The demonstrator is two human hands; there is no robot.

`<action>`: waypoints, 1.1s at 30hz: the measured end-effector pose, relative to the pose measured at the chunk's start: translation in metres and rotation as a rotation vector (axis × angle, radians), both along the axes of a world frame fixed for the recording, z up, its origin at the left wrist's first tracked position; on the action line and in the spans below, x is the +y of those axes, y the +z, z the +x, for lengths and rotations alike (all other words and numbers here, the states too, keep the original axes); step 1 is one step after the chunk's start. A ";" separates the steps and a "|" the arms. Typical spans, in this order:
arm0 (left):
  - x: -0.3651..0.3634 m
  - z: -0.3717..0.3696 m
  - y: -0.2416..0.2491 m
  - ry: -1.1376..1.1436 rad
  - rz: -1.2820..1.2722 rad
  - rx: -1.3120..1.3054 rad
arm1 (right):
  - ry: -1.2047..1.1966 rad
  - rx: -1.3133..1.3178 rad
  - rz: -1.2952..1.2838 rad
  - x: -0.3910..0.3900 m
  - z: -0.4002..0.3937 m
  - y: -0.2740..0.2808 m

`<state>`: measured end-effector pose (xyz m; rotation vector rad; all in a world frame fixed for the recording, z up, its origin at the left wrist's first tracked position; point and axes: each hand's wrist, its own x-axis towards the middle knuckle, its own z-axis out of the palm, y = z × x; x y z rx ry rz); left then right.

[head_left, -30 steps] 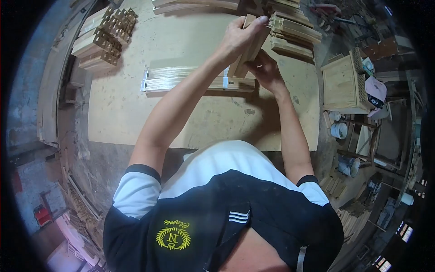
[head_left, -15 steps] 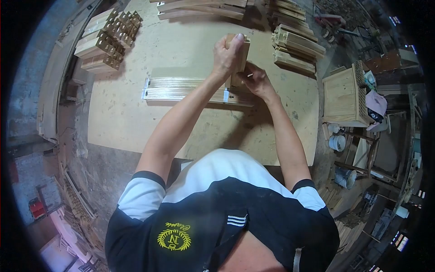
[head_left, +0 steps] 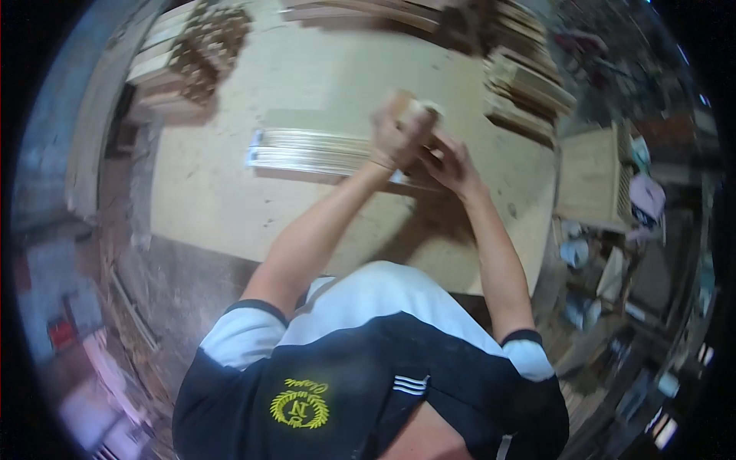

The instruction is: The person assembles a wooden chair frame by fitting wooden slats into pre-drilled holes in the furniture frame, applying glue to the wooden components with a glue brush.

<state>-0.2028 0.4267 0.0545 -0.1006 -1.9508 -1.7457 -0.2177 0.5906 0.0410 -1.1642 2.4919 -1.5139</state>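
My left hand (head_left: 396,139) is wrapped round an upright wooden piece (head_left: 402,103), its thumb along the top; motion blurs both. Close against the lower right of that piece, my right hand (head_left: 452,162) has its fingers curled in. Whatever lies between those fingers is hidden and blurred. Beneath and to the left of my hands, a bundle of slim wooden strips (head_left: 310,151) lies flat on the worktable (head_left: 207,207). Pale bluish tape (head_left: 254,149) wraps its left end, and my hands partly cover its right end.
Stacked blocks with cut holes (head_left: 172,69) stand at the table's far left. Wooden pieces (head_left: 525,88) are piled at the far right, and long pieces (head_left: 368,14) lie along the back. Off the right edge are a wooden cabinet (head_left: 589,176) and a bucket (head_left: 573,253).
Both hands have come slightly nearer and to the right, with the wooden piece still in the left. The whole view has shifted and blurred.
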 end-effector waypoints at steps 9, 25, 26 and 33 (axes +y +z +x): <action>0.014 0.003 0.004 -0.011 0.040 0.020 | -0.057 0.099 0.221 0.021 -0.003 -0.038; -0.441 -0.011 -0.056 1.078 0.157 -0.447 | -0.854 -0.483 -0.248 0.113 0.228 -0.045; -0.459 -0.012 -0.057 1.021 0.168 -0.496 | -0.868 -0.469 -0.295 0.102 0.232 -0.042; -0.524 -0.003 -0.079 0.856 0.315 -0.505 | -0.636 -0.337 -0.190 -0.063 0.186 -0.019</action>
